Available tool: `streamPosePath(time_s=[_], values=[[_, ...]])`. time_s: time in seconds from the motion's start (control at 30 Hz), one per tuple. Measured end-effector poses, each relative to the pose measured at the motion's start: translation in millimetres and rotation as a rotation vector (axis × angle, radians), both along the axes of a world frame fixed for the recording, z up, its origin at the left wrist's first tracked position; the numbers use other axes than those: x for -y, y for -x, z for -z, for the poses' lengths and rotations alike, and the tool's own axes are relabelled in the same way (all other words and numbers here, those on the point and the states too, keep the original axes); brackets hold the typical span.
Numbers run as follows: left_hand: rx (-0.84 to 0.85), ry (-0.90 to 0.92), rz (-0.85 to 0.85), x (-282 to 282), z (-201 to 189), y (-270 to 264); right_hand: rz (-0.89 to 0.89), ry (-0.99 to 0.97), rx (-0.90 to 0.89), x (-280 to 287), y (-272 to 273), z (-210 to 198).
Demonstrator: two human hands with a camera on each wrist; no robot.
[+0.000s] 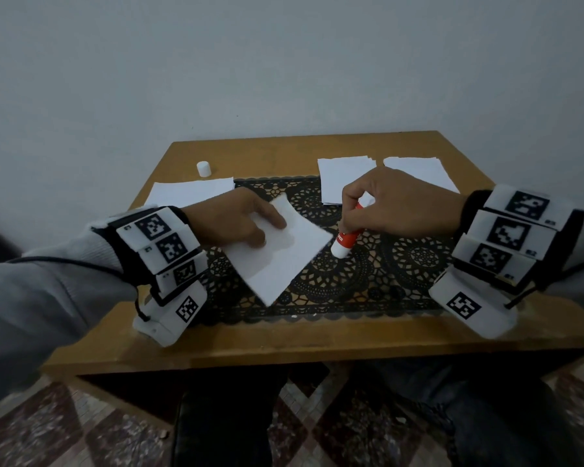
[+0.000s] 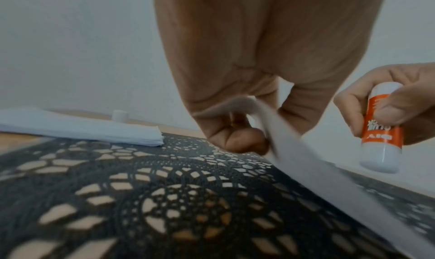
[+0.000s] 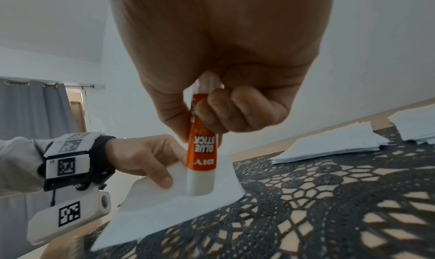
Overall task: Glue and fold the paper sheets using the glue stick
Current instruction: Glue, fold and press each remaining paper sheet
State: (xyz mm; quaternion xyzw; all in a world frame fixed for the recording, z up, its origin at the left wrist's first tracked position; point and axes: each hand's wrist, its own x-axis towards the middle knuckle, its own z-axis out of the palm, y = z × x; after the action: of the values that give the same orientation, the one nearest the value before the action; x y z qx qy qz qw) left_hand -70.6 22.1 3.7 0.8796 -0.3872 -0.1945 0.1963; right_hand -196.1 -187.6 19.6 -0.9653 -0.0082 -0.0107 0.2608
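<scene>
Thin white paper sheet (image 1: pixel 277 251), judged limp, was pinched at its edge by left grip (image 1: pixel 230 220); orange-and-white plastic glue stick (image 1: pixel 346 237), judged rigid, was clamped mid-barrel in right grip (image 1: pixel 395 203).

You have white paper sheets (image 1: pixel 280 251) and white stacks (image 1: pixel 343 178) on a tan wooden bench (image 1: pixel 284 342). Your black lace mat (image 1: pixel 351 274) shows round floral openwork. The glue stick (image 1: pixel 346 238) is orange-labelled with white ends; its cap (image 1: pixel 203 169) is white. Your wrist bands (image 1: pixel 164 244) carry black-and-white square codes.
</scene>
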Motion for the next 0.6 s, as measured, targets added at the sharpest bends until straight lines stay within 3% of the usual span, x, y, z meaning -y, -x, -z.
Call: streamPosePath(time_s=[0.27,0.6], values=[[0.078,-0.106,-0.048,-2.9,17.4,1.4,0.152,0.073,0.109,0.4,-27.7,1.2],[0.094,-0.145,-0.044,2.4,20.9,0.8,0.165,0.184,0.080,-19.6,-60.9,18.3]])
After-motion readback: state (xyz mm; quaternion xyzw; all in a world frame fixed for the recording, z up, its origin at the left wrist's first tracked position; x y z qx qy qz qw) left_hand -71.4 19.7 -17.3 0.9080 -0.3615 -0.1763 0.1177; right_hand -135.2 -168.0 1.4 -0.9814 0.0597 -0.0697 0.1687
